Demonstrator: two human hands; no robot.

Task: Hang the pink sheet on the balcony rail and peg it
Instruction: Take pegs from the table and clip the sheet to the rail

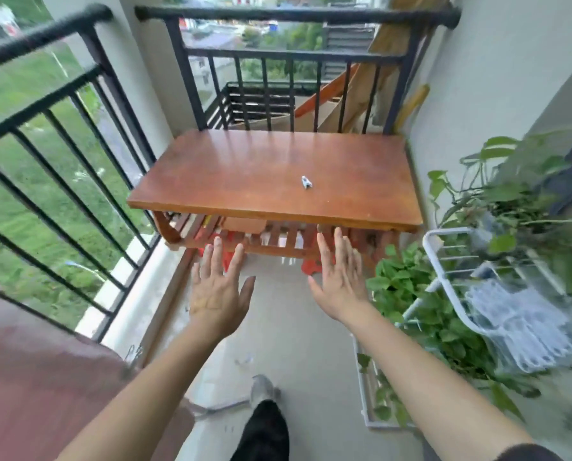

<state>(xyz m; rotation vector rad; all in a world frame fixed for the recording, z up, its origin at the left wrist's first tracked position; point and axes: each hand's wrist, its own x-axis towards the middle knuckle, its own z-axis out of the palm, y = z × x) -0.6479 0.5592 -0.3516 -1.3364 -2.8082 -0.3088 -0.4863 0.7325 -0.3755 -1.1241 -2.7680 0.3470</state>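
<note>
The pink sheet (38, 377) hangs over the black balcony rail (42, 34) at the lower left, draped down on my side. A metal peg (135, 354) shows at the sheet's right edge. Another small grey peg (306, 182) lies on the wooden table (244, 181) ahead. My left hand (220, 291) and my right hand (339, 277) are stretched out in front of me above the floor, fingers spread, palms down, holding nothing. Both hands are short of the table's front edge.
A white wire rack (444, 281) with leafy pot plants (407, 287) lines the right wall. Red items sit under the table's lower shelf. My foot in a grey shoe (261, 389) stands on the tiled floor. The end rail (294, 15) closes the balcony behind the table.
</note>
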